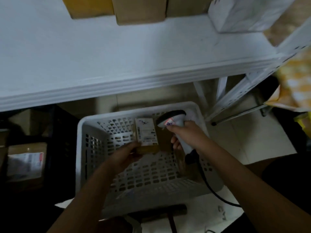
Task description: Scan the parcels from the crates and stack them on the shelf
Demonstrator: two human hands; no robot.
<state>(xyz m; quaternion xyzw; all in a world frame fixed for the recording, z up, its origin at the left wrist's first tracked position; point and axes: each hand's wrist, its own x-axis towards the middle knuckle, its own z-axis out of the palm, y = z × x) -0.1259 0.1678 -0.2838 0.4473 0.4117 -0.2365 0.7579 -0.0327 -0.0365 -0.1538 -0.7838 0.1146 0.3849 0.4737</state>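
Both forearms are stretched over the white crate, where a small parcel is gripped at its near edge by the left hand and a scanner is clasped by its handle in the right hand, its head close beside the label. Scanning is judged to be the step in hand, and a lift clear of the crate rim and past the projecting shelf edge is called for next. Bare board is seen in front of the boxes already stacked.
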